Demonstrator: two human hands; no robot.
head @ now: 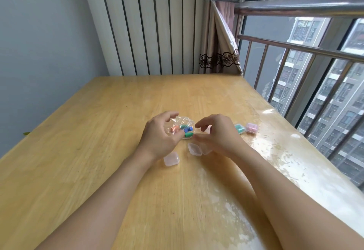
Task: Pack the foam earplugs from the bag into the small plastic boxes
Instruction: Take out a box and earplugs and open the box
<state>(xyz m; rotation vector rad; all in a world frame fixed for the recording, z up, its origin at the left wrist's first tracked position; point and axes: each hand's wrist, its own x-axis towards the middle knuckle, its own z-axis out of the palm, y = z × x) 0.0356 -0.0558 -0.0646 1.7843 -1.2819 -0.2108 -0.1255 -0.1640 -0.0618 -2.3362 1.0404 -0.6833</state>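
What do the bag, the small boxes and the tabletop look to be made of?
Bag: thin clear plastic film, glossy and crinkled, with the coloured earplugs showing through.
Boxes: seemingly rigid translucent plastic with rounded corners and a frosted look.
Tabletop: light wood grain, probably under a clear glossy cover, judging by patchy reflections on the right.

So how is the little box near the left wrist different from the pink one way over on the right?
The box by the left wrist looks see-through and empty; the pink box seems to have pink earplugs inside. The first sits close to the person, near the left hand; the pink one sits farther right, beside the box with green earplugs. Both are small, squarish plastic boxes resting on the table.
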